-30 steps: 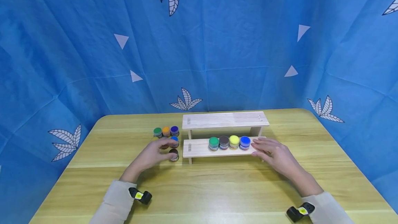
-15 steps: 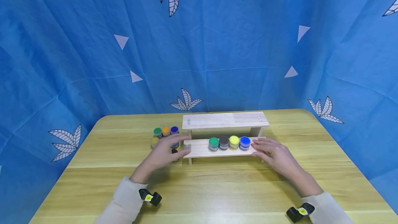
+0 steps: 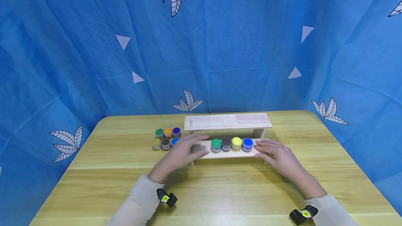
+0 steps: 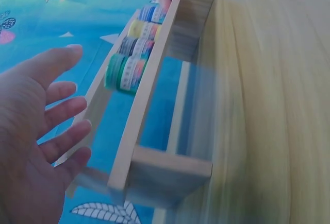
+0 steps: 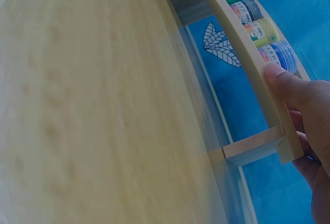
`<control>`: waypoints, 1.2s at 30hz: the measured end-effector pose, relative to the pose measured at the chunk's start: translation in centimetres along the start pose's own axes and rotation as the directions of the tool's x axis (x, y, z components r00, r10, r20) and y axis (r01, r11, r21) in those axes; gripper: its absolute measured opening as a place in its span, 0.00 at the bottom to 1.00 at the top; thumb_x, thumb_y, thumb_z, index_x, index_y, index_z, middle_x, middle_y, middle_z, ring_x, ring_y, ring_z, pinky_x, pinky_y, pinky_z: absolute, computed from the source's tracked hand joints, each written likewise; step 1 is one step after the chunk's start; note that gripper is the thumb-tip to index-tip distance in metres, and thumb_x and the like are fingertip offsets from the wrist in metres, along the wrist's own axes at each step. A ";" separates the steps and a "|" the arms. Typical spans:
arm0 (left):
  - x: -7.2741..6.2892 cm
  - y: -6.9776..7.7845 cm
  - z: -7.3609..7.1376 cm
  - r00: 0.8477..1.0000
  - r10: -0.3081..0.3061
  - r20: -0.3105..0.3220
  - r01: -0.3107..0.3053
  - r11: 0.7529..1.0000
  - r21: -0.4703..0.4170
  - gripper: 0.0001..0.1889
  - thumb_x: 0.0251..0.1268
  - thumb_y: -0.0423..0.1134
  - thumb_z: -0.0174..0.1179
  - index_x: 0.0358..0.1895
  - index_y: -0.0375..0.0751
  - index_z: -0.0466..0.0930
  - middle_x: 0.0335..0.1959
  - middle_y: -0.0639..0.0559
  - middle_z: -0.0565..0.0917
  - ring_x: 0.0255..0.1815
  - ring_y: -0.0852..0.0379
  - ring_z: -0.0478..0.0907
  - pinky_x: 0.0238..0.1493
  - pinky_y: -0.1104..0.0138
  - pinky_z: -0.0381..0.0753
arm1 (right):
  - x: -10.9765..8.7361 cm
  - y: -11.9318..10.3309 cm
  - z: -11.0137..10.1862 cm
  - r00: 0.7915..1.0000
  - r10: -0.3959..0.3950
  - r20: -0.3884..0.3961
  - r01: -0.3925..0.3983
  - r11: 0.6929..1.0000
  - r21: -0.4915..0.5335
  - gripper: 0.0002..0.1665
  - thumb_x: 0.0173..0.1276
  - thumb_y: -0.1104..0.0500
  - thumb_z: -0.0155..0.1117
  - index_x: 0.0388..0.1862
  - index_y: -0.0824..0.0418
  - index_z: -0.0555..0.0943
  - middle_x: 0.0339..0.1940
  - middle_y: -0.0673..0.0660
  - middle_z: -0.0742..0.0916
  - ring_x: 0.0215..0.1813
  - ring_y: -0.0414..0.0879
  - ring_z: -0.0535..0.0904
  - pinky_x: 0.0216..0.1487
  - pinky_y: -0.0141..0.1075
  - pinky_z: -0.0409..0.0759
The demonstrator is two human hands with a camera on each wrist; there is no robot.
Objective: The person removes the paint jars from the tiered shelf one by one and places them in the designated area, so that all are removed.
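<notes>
My left hand is held out at the left end of the lower shelf, thumb and fingers apart. In the left wrist view nothing lies between its fingers, and a gap separates it from the green paint jar. On that shelf stand, left to right, the green jar, a dark brown paint jar, a yellow paint jar and a blue paint jar. My right hand rests at the shelf's right end beside the blue jar, its thumb on the front edge in the right wrist view.
More paint jars stand left of the rack, including a green jar, an orange jar and a purple jar. The upper shelf rises behind the lower one. A blue patterned cloth hangs behind the table.
My left hand has moved right, from over the loose jars to the lower shelf's left end. The near black jar is now out of sight behind it. My right hand has stayed put.
</notes>
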State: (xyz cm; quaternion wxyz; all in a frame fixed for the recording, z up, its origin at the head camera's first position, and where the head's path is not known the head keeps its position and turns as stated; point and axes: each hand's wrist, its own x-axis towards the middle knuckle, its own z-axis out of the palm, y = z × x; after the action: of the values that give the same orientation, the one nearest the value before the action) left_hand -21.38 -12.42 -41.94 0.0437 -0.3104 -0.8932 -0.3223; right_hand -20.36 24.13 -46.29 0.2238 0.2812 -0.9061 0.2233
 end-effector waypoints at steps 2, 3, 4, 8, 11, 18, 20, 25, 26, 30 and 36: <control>0.4 0.1 0.5 1.000 -0.003 0.006 0.003 1.000 0.023 0.28 0.68 0.59 0.58 0.67 0.51 0.74 0.64 0.54 0.76 0.68 0.48 0.68 0.70 0.49 0.62 | 0.0 0.0 0.1 1.000 0.001 0.000 -0.001 1.000 -0.002 0.22 0.56 0.54 0.76 0.50 0.57 0.87 0.54 0.55 0.86 0.57 0.56 0.80 0.60 0.53 0.74; 0.6 0.2 0.7 1.000 -0.005 0.009 0.005 0.999 0.033 0.28 0.68 0.59 0.57 0.67 0.52 0.74 0.64 0.55 0.76 0.67 0.49 0.69 0.70 0.49 0.61 | -0.1 0.0 0.1 1.000 0.002 0.000 -0.002 1.000 -0.001 0.22 0.56 0.53 0.76 0.50 0.57 0.87 0.54 0.55 0.86 0.57 0.56 0.80 0.60 0.53 0.74; 0.8 0.2 0.9 1.000 -0.005 0.011 0.004 0.999 0.038 0.28 0.68 0.59 0.57 0.67 0.52 0.74 0.64 0.55 0.76 0.66 0.50 0.70 0.70 0.50 0.63 | -0.1 0.0 0.2 1.000 0.002 -0.001 -0.002 1.000 -0.002 0.22 0.56 0.53 0.76 0.50 0.58 0.87 0.54 0.55 0.86 0.57 0.56 0.80 0.60 0.53 0.74; 1.5 0.3 1.7 1.000 -0.010 0.016 0.010 0.999 0.038 0.28 0.68 0.59 0.58 0.67 0.53 0.74 0.64 0.56 0.76 0.63 0.54 0.73 0.64 0.54 0.71 | -0.1 0.0 0.3 1.000 -0.002 -0.003 0.002 1.000 -0.001 0.22 0.56 0.54 0.76 0.50 0.58 0.87 0.54 0.56 0.86 0.57 0.56 0.80 0.60 0.53 0.73; 2.0 0.3 2.2 1.000 -0.011 0.027 0.010 0.999 0.035 0.28 0.68 0.58 0.58 0.67 0.52 0.74 0.63 0.55 0.76 0.61 0.55 0.74 0.61 0.56 0.74 | -0.1 0.0 0.3 1.000 -0.005 -0.004 0.005 1.000 -0.001 0.22 0.56 0.54 0.76 0.50 0.58 0.87 0.55 0.56 0.85 0.58 0.55 0.80 0.60 0.53 0.73; 2.9 0.3 3.1 0.999 -0.002 0.040 -0.001 0.997 0.081 0.25 0.69 0.55 0.59 0.65 0.48 0.76 0.61 0.53 0.79 0.62 0.54 0.75 0.63 0.58 0.73 | 0.0 0.0 0.3 1.000 -0.003 -0.001 0.003 1.000 -0.003 0.22 0.57 0.54 0.75 0.51 0.58 0.87 0.55 0.55 0.86 0.57 0.56 0.80 0.59 0.54 0.74; 3.1 0.3 3.2 0.999 -0.001 0.037 -0.002 0.997 0.081 0.25 0.69 0.54 0.59 0.64 0.48 0.76 0.61 0.53 0.79 0.62 0.54 0.75 0.63 0.59 0.73 | 0.0 0.0 0.3 1.000 -0.004 -0.002 0.004 1.000 -0.002 0.22 0.57 0.54 0.75 0.51 0.58 0.87 0.54 0.55 0.86 0.57 0.56 0.80 0.59 0.53 0.74; 3.1 0.3 3.5 1.000 -0.004 0.020 0.002 0.998 0.058 0.23 0.69 0.52 0.60 0.63 0.48 0.78 0.58 0.54 0.81 0.57 0.57 0.78 0.58 0.63 0.76 | -0.1 -0.1 0.3 1.000 -0.005 -0.009 0.005 1.000 -0.001 0.22 0.56 0.54 0.76 0.50 0.58 0.87 0.54 0.56 0.86 0.57 0.55 0.80 0.59 0.53 0.74; 3.0 0.3 3.5 1.000 -0.006 0.019 0.005 0.999 0.047 0.23 0.69 0.52 0.60 0.62 0.48 0.78 0.58 0.54 0.81 0.55 0.59 0.78 0.57 0.64 0.77 | -0.1 -0.1 0.3 1.000 -0.006 -0.009 0.006 1.000 -0.001 0.22 0.56 0.54 0.76 0.50 0.58 0.87 0.54 0.56 0.86 0.57 0.55 0.80 0.59 0.53 0.74; 2.7 0.5 3.2 0.999 -0.021 0.027 0.021 1.000 0.002 0.22 0.69 0.51 0.61 0.62 0.48 0.78 0.55 0.55 0.82 0.49 0.63 0.80 0.53 0.65 0.79 | -0.2 -0.1 0.3 1.000 -0.004 -0.009 0.004 1.000 -0.002 0.22 0.56 0.54 0.76 0.50 0.58 0.87 0.54 0.56 0.86 0.57 0.56 0.80 0.59 0.54 0.74; 1.6 0.8 2.1 0.998 -0.039 0.047 0.041 0.998 -0.045 0.23 0.67 0.50 0.63 0.63 0.49 0.77 0.53 0.57 0.82 0.51 0.61 0.78 0.54 0.63 0.79 | -0.2 0.0 0.3 1.000 -0.007 -0.009 0.007 1.000 -0.003 0.22 0.56 0.54 0.76 0.50 0.58 0.87 0.54 0.56 0.86 0.57 0.56 0.80 0.60 0.53 0.74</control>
State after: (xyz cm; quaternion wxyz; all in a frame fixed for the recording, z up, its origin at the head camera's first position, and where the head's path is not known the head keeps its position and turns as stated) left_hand -21.93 -9.84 -42.76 0.0095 -0.3006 -0.8924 -0.3363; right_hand -20.31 24.00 -46.65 0.2291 0.2832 -0.9044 0.2221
